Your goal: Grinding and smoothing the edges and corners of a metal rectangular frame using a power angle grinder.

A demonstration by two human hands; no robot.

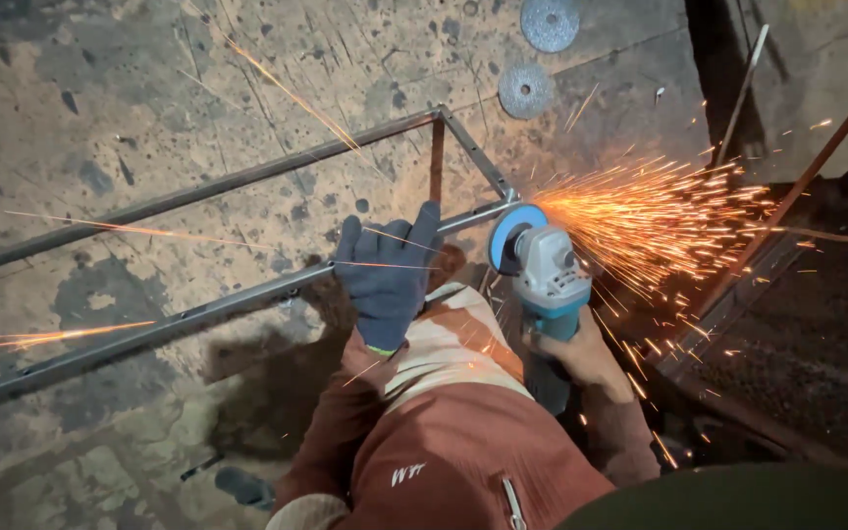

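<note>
A long metal frame [198,191] of thin square bars lies on the concrete floor. My left hand [387,270], in a dark blue knit glove, presses down on the near bar close to the frame's right end. My bare right hand [581,355] grips the body of a grey and teal angle grinder [547,285]. Its blue disc [507,236] touches the frame's corner joint. Bright orange sparks [660,211] spray out to the right, and a few streak off to the left.
Two round grinding discs [526,90] lie on the floor beyond the frame. Thin rusty rods [797,182] lean at the right over a dark raised slab. My knee in rust-coloured trousers [463,432] fills the lower middle.
</note>
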